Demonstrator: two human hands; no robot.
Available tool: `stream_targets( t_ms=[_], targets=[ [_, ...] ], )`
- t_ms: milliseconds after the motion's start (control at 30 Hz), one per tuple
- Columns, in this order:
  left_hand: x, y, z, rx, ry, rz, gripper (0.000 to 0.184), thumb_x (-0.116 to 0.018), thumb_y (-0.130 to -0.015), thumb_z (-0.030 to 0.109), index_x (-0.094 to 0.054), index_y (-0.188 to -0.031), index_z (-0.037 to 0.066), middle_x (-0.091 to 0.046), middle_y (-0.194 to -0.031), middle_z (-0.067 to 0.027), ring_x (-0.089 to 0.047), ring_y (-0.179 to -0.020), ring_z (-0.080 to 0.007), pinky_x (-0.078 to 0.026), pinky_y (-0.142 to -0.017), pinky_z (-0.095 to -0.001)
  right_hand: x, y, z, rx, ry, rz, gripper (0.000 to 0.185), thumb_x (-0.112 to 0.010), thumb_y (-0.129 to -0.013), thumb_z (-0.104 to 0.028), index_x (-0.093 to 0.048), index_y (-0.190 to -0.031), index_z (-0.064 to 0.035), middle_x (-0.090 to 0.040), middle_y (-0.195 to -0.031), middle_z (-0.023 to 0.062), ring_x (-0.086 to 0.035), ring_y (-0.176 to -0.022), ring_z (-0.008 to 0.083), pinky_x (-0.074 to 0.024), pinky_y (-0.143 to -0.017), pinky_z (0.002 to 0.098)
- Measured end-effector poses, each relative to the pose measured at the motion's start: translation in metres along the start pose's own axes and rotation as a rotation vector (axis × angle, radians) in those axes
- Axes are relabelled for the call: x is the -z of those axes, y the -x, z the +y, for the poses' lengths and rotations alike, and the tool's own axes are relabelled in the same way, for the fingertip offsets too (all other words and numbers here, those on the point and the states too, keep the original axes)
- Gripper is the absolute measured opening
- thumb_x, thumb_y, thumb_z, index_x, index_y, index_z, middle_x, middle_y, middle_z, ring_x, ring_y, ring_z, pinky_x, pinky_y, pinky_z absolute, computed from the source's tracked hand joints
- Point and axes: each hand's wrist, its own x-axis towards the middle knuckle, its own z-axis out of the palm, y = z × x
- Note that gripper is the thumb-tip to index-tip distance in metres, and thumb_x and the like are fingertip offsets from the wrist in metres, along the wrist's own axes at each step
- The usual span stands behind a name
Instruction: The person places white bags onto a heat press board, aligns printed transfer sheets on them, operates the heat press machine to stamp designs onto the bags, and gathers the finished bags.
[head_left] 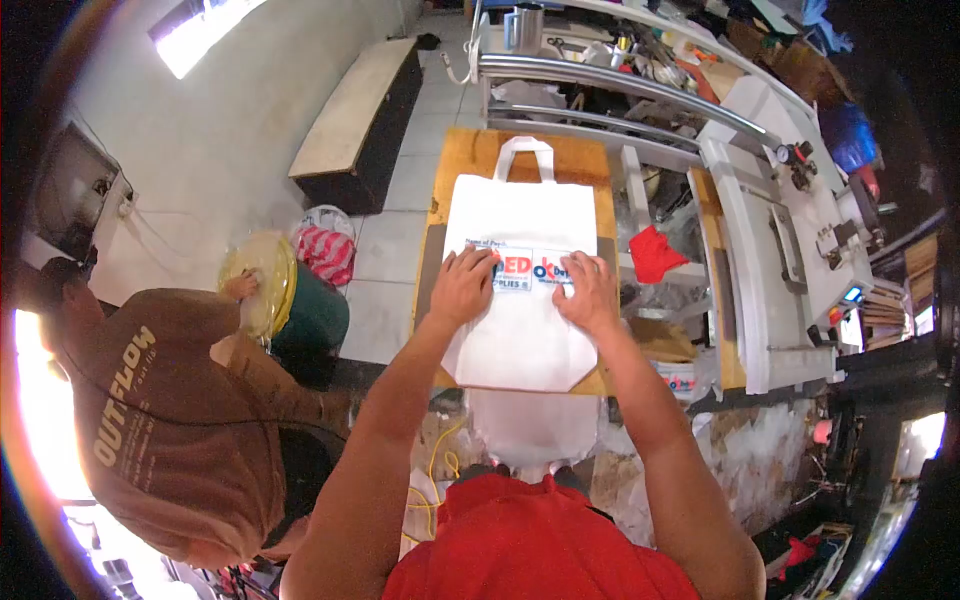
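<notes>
A white bag [520, 345] with its handle pointing away from me lies flat on a wooden board [463, 152]. Across its middle runs a printed strip [516, 270] with red and blue lettering. My left hand [463, 287] rests on the left end of the strip, fingers slightly spread. On the right end lies my right hand [588, 292], its fingers apart and the thumb on the print. Both hands press on the bag's surface, and neither is wrapped round anything. Small dark text shows just above the strip.
A person in a brown shirt [180, 420] is at the left, one hand near a green bin [310, 315] with a yellow rim. A white press machine [765, 270] stands right, a red cloth [655, 254] beside the board. Metal rails [620, 80] cross beyond; a long box [355, 120] is far left.
</notes>
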Motion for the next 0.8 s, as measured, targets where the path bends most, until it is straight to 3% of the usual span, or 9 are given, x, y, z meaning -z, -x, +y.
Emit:
stream_targets(
  t_ms=[167, 400, 600, 733, 800],
  targets=[
    [-0.004, 0.005, -0.025, 0.065, 0.323, 0.031, 0.025, -0.062, -0.088, 0.008, -0.062, -0.113, 0.007, -0.058, -0.128, -0.0127, -0.050, -0.127, -0.0381, -0.039, -0.108, -0.0494, 0.002, -0.001, -0.003, 0.029, 0.023, 0.023, 0.051, -0.066, -0.077, -0.030, -0.062, -0.125, -0.0104, -0.053, -0.131, 0.0090, -0.046, -0.123, 0.0318, -0.0377, -0.101, 0.0514],
    [0.008, 0.016, -0.036, 0.032, 0.190, 0.087, 0.027, -0.061, -0.088, 0.005, -0.062, -0.115, 0.005, -0.057, -0.129, -0.0155, -0.048, -0.128, -0.0411, -0.040, -0.109, -0.0465, 0.003, -0.002, -0.004, 0.001, 0.055, -0.038, 0.051, -0.065, -0.079, -0.031, -0.063, -0.125, -0.0090, -0.053, -0.133, 0.0109, -0.045, -0.125, 0.0330, -0.0375, -0.103, 0.0510],
    [0.019, 0.025, -0.043, 0.127, 0.305, 0.068, 0.036, -0.057, -0.090, 0.004, -0.059, -0.126, 0.004, -0.054, -0.137, -0.0188, -0.045, -0.133, -0.0407, -0.037, -0.112, -0.0453, 0.009, -0.004, -0.002, 0.045, -0.042, 0.064, 0.048, -0.066, -0.077, -0.025, -0.063, -0.121, -0.0055, -0.054, -0.131, 0.0149, -0.048, -0.122, 0.0357, -0.0380, -0.104, 0.0501],
    [0.058, 0.065, -0.063, 0.355, 0.333, 0.353, 0.041, -0.049, -0.094, 0.002, -0.053, -0.135, 0.000, -0.053, -0.140, -0.0219, -0.048, -0.133, -0.0332, -0.036, -0.112, -0.0400, 0.081, 0.007, -0.004, 0.035, -0.122, 0.238, 0.041, -0.066, -0.076, -0.015, -0.063, -0.115, -0.0022, -0.057, -0.125, 0.0176, -0.052, -0.117, 0.0381, -0.0417, -0.101, 0.0480],
    [0.077, 0.110, -0.067, 0.451, 0.437, 0.480, 0.035, -0.047, -0.099, 0.007, -0.053, -0.133, -0.001, -0.056, -0.136, -0.0191, -0.052, -0.128, -0.0322, -0.040, -0.107, -0.0397, 0.120, 0.036, 0.032, 0.048, -0.054, 0.355, 0.036, -0.064, -0.076, -0.008, -0.062, -0.111, -0.0017, -0.061, -0.117, 0.0187, -0.055, -0.113, 0.0383, -0.0428, -0.099, 0.0476]
  ],
)
